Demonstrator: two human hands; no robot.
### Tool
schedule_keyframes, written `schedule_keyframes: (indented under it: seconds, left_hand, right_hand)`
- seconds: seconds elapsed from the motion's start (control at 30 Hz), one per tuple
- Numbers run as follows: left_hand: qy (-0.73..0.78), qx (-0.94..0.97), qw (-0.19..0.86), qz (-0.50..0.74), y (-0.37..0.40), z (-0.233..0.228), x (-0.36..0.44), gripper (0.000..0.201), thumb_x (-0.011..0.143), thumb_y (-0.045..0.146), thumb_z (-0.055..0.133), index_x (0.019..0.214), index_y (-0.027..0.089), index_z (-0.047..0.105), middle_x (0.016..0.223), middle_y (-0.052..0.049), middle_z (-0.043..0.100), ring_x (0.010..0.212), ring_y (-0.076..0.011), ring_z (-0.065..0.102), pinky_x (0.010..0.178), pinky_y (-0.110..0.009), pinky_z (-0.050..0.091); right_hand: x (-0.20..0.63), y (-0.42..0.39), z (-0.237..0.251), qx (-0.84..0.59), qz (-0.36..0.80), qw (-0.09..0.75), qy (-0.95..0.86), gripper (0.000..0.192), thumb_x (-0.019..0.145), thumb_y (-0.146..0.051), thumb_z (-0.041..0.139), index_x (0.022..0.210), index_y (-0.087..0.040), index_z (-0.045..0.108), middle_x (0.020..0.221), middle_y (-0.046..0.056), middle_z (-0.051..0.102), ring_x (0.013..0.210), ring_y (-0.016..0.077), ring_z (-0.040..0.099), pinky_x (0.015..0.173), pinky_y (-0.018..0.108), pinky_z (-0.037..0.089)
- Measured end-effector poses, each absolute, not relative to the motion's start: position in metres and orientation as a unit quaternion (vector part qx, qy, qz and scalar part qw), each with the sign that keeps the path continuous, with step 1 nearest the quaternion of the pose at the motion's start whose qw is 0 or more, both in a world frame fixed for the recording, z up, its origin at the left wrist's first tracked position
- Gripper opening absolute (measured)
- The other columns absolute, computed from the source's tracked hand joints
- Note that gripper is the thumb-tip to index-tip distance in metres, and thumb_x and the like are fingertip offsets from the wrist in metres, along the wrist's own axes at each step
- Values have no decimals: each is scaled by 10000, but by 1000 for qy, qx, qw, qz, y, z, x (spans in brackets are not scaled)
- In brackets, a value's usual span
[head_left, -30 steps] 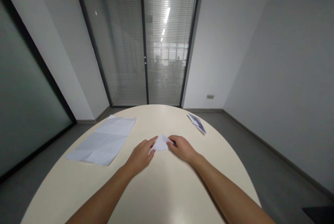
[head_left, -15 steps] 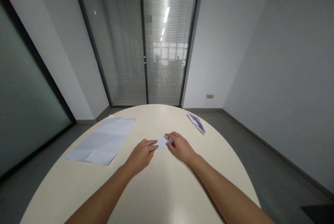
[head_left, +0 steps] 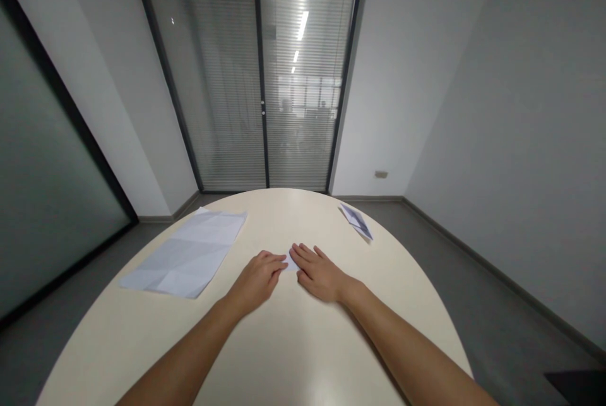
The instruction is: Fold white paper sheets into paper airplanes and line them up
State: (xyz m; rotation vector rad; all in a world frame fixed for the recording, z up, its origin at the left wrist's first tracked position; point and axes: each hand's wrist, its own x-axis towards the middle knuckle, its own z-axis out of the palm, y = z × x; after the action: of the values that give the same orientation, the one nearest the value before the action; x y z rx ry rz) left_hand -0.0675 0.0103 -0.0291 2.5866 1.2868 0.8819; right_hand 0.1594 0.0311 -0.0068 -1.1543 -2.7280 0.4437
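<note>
A small folded white paper (head_left: 290, 262) lies on the cream oval table (head_left: 293, 343), almost wholly hidden under my two hands. My left hand (head_left: 258, 278) rests on its left part with fingers curled down onto it. My right hand (head_left: 318, 273) lies flat over its right part, fingers spread and pointing up-left. Only a thin strip of paper shows between the two hands.
A large creased white sheet (head_left: 187, 254) lies on the table's left side. A folded paper piece (head_left: 357, 221) sits near the far right edge. Beyond the table are glass doors with blinds (head_left: 258, 71), grey floor and white walls.
The small paper was raised and partly visible between my fingertips; now it is pressed flat. My right hand has slid left over it and flattened. My left hand has barely shifted.
</note>
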Motion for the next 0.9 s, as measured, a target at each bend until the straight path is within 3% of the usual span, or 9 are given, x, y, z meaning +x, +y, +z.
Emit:
schedule_keyframes:
  seconds: [0.2, 0.4, 0.9]
  left_hand:
    - [427, 855, 57, 288, 10, -29, -67, 308, 937, 104, 516, 1142, 229, 708, 1235, -44, 704, 1061, -218, 586, 950, -417, 503]
    - [420, 861, 63, 281, 10, -27, -67, 288, 919, 116, 553, 1128, 239, 708, 1218, -37, 710, 1067, -221, 586, 955, -409, 497]
    - [434, 851, 70, 288, 8, -26, -67, 269, 919, 145, 564, 1118, 241, 718, 1204, -45, 719, 1051, -224, 597, 941, -416, 512]
  right_hand:
    - [156, 29, -3, -404, 145, 72, -900, 588, 1010, -329, 301, 1573, -167, 255, 1628, 113, 237, 1512, 293, 166, 1211, 564, 124]
    - [159, 35, -7, -398, 131, 98, -903, 546, 1004, -313, 322, 1538, -204, 348, 1590, 92, 353, 1495, 323, 208, 1181, 584, 209]
    - [171, 34, -6, -456, 180, 15, -871, 665, 1021, -482, 251, 1597, -180, 115, 1653, 54, 86, 1520, 331, -29, 1214, 583, 75]
